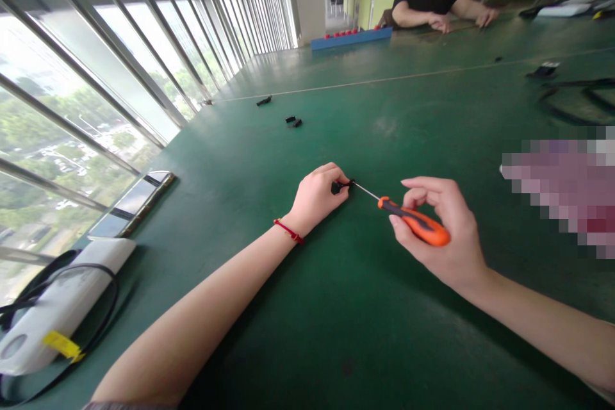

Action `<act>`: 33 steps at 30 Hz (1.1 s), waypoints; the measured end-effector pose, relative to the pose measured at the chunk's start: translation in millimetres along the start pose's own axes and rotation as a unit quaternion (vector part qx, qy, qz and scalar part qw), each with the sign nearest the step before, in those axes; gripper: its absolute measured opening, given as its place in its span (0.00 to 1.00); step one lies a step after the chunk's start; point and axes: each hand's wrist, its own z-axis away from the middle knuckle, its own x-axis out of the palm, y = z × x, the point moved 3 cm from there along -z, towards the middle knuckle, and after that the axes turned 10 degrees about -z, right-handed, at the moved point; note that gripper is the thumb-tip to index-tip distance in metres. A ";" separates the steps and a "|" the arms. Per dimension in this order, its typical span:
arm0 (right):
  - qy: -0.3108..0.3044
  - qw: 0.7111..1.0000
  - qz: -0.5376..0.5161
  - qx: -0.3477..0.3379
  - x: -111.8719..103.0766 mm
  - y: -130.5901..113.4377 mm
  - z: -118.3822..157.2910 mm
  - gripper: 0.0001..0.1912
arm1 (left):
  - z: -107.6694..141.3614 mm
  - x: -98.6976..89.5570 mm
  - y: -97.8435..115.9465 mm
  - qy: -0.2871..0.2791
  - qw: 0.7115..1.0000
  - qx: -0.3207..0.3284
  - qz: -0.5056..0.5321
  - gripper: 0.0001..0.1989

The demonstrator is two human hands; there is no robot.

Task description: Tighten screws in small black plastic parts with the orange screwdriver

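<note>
My left hand, with a red cord at the wrist, pinches a small black part against the green table. An orange and black screwdriver slants down to the left, its thin metal tip meeting the black part at my left fingertips. My right hand is around the screwdriver's handle, the thumb below it and the fingers curled above. Farther off lie a few small black pieces and another black piece.
A phone and a white power strip with black cables lie at the left, beside metal railings. A blue rack stands at the far edge. A person sits opposite. Black cables and a blurred pinkish item are right.
</note>
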 end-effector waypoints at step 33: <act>0.002 0.999 0.009 -0.039 -3.6 -8.4 -1.5 0.07 | -2.3 1.2 -8.8 0.016 0.993 -0.067 0.091 0.02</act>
